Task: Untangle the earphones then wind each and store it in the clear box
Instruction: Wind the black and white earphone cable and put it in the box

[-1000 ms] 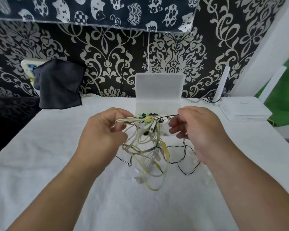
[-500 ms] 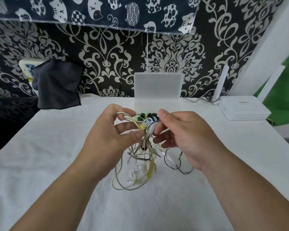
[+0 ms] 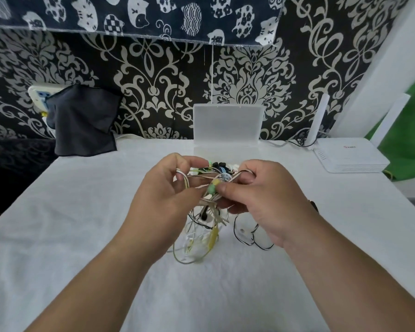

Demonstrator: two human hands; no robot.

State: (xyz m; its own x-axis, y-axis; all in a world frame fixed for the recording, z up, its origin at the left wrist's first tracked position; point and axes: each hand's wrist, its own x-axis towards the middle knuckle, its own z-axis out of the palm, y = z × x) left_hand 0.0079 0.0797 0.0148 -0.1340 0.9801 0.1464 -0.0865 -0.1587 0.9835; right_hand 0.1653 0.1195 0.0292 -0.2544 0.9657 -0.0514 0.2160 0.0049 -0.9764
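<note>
A tangle of earphones [image 3: 203, 233] with cream, white, yellow and black cords hangs between my hands above the white tablecloth, its lower loops touching the cloth. My left hand [image 3: 163, 200] pinches a bunch of cream cords at the top left of the knot. My right hand [image 3: 264, 202] pinches the knot near a green and yellow earbud [image 3: 212, 186]. The clear box [image 3: 227, 127] stands open just behind my hands, lid upright against the wall. A few earbuds show at its front edge; the box's inside is mostly hidden by my hands.
A white router [image 3: 350, 159] with an upright antenna sits at the back right, cable trailing along the wall. A dark cloth [image 3: 84, 121] hangs over a socket at the back left. The white tablecloth [image 3: 82, 212] drops off at the left edge into a dark area.
My hands came together from a wider stretch of the cords, and the tangle sank so its loops rest on the cloth. My right hand has shifted onto the knot's middle.
</note>
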